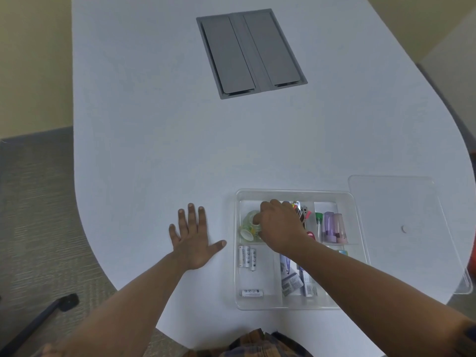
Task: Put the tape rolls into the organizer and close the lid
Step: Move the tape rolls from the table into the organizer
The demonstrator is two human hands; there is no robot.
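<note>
A clear plastic organizer with dividers sits on the white table near the front right. Its far left compartment holds clear tape rolls. My right hand reaches into that compartment, fingers closed on one tape roll. My left hand lies flat on the table left of the organizer, fingers spread, holding nothing. The clear lid lies flat on the table to the right of the organizer, off the box.
Other compartments hold several batteries, small coloured bottles, clips and packets. A grey recessed cable panel sits in the table's far middle. The table edge curves on both sides; carpet lies beyond on the left.
</note>
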